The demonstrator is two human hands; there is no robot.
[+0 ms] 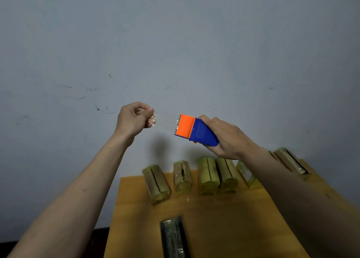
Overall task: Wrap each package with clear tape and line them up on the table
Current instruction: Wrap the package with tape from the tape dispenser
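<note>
1. a wooden, orange-brown table (214, 215) fills the lower middle of the head view, its far edge against a pale grey-blue wall (175, 43) marked with dark scuffs.
2. a strip of dark floor (58, 238) shows to the left of the table.
3. along the far edge of the table lies a row of yellowish packages under glossy clear wrap, each with a dark slit along its top.
4. from the left: the first package (156, 183) is angled and stands a little apart; the second package (182, 177) is near it; the third package (208, 175) and fourth package (227, 174) touch side by side.
5. a fifth package (245, 174) is partly hidden behind the right forearm, and a sixth package (291, 161) lies beyond that arm near the right edge of the table.
6. a dark package (173, 237) lies alone at the near middle of the table, well apart from the row, running out of the bottom of the frame.
7. the right hand (229, 139) is raised above the row, fingers curled round a blue and orange tape dispenser (194, 130), orange end pointing left.
8. the left hand (134, 117) is raised level with it, thumb and fingers pinching the end of the clear tape (153, 119); the tape between hand and dispenser is barely visible.
</note>
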